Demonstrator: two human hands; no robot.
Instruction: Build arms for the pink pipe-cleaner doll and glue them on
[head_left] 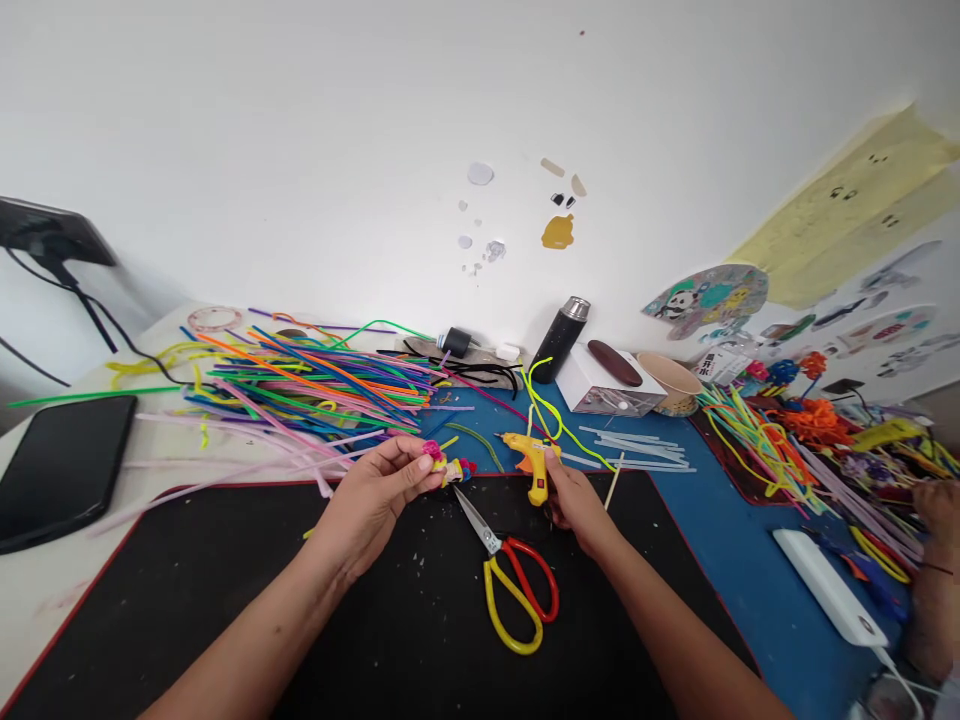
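My left hand point(386, 490) pinches a small pipe-cleaner figure point(452, 472) with pink, yellow, white, red and blue parts. Its pink end lies between thumb and fingers. To the right, my right hand point(574, 500) grips a yellow glue gun point(537, 480); its nozzle points left toward the figure, with a gap between them. Some of the right-hand fingers are hidden behind the gun. Below and between both hands, scissors point(491, 543) with one yellow and one red handle loop lie on the black mat point(360, 620), blades slightly apart.
Loose pipe cleaners point(315, 375) cover the back left, near a black phone point(64, 470). Behind the glue gun stand a black thermos point(561, 340) and a tissue box point(609, 380). Glue sticks point(645, 447) lie beside them. Another person's hand point(937, 510) is at the right edge, past a white power strip point(829, 587).
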